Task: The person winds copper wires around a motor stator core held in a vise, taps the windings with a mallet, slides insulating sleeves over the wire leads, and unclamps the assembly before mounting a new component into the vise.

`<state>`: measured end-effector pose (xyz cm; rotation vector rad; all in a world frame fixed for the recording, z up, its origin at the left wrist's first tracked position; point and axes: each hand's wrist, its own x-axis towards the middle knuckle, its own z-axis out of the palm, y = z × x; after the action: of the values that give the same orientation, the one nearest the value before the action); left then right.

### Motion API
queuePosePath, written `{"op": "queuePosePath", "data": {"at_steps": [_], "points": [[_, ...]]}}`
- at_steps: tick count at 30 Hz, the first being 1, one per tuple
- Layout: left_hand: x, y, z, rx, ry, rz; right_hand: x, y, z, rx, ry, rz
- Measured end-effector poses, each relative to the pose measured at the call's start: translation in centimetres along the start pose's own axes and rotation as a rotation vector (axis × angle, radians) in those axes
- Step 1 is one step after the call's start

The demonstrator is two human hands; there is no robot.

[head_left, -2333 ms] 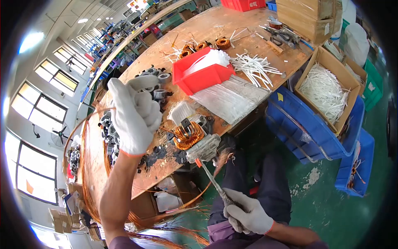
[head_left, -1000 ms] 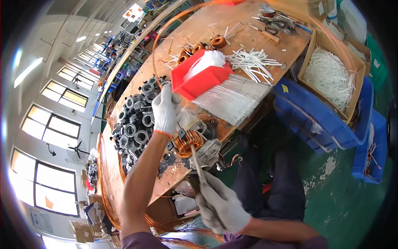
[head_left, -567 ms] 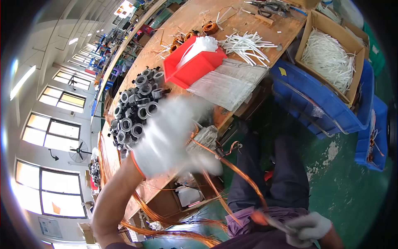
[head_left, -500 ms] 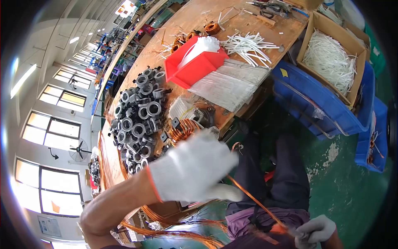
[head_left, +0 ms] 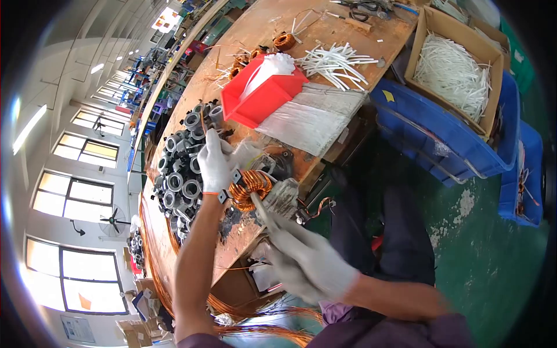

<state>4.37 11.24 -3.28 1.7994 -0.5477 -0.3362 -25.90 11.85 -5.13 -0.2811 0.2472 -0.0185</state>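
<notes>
My left hand (head_left: pixel 214 165), in a white glove, is closed beside the wound coil, with a thin copper wire (head_left: pixel 203 120) rising from its fingers. The copper-wound ring coil (head_left: pixel 250 189) stands at the bench edge, with black blocks at its side. My gloved right hand (head_left: pixel 310 258) is closed and slightly blurred. From it a pale stick-like tool (head_left: pixel 261 210) points up to the coil's near side; its grip end is hidden in the glove. A short twisted copper wire end (head_left: pixel 322 205) hangs past the bench edge.
Grey ring cores (head_left: pixel 183 180) are heaped on the bench's left. A red bin (head_left: pixel 255 95), white tubes (head_left: pixel 339 65) and wound coils (head_left: pixel 284 40) lie farther back. Blue crates (head_left: pixel 441 139) and a carton of tubes (head_left: pixel 452 75) stand right. Long copper wires (head_left: pixel 267 330) hang below.
My left hand moved up and left past the coil. My right hand came from the lower right to the coil's near side. The copper wire stretched between the hands is no longer seen there.
</notes>
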Motion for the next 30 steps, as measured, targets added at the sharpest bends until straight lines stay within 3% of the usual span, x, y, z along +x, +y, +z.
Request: {"op": "queuePosePath", "data": {"at_steps": [2, 4, 5, 7, 10, 12, 14, 15, 16, 18, 20, 22, 24, 25, 26, 28, 29, 30], "points": [[-2.7, 4.6, 0.0, 0.177, -0.037, -0.035, -6.6, -0.6, -3.2, -0.104, -0.052, 0.081], [-5.8, 7.5, 0.3, 0.216, -0.274, 0.220, -13.1, -1.2, -5.7, -0.167, -0.042, 0.228], [-7.1, 8.2, 1.7, 0.422, -0.415, 0.737, -15.4, -1.2, -6.9, -0.066, -0.047, 0.273], [-10.9, 10.1, 4.3, 0.845, -0.923, 1.188, -19.5, -1.2, -8.0, -0.256, 0.093, 0.218], [-13.4, 12.8, 7.2, 1.268, -1.413, 1.042, -20.5, -0.8, -10.1, -0.289, 0.073, 0.234], [-9.6, 12.0, 7.7, 1.016, -1.170, 1.318, -16.8, -0.9, -8.9, -0.247, 0.148, 0.189], [-4.9, 11.1, 8.0, 0.601, -0.773, 0.422, -11.0, -1.4, -8.3, -0.193, -0.016, 0.239], [-1.2, 9.1, 7.7, 0.522, -0.612, 0.503, -8.2, -1.4, -6.7, -0.146, -0.055, 0.207], [-0.1, 8.1, 6.9, 0.408, -0.430, 0.228, -5.4, -1.3, -4.9, -0.046, -0.081, 0.175], [1.2, 5.5, 4.4, 0.151, -0.254, 0.115, -0.5, 0.7, -1.9, 0.183, -0.127, 0.018], [-0.2, 2.5, 1.7, 0.071, -0.094, 0.023, 2.5, 0.2, 1.9, 0.174, 0.090, 0.025], [-1.6, -0.2, 1.0, 0.229, 0.105, 0.117, 4.2, 0.7, 1.0, 0.206, 0.046, 0.001], [-1.8, 2.0, -0.2, 0.424, 0.021, 0.126, -1.8, 0.2, -0.7, 0.222, -0.066, 0.073], [-2.6, 4.2, -0.5, 0.424, -0.041, 0.035, -5.2, -1.0, -2.1, 0.032, -0.014, 0.127], [-3.7, 6.5, -0.3, 0.421, -0.102, -0.049, -7.7, -1.1, -3.8, 0.038, -0.060, 0.161], [-9.0, 8.4, 3.2, 0.631, -0.274, 0.643, -12.1, -0.2, -6.8, 0.093, -0.076, 0.232], [-9.7, 9.1, 4.2, 0.767, -0.550, 0.970, -13.9, -0.4, -7.5, 0.093, -0.051, 0.274], [-11.2, 10.1, 5.1, 1.014, -0.868, 1.009, -15.5, -0.7, -8.2, 0.102, -0.048, 0.269]]}}
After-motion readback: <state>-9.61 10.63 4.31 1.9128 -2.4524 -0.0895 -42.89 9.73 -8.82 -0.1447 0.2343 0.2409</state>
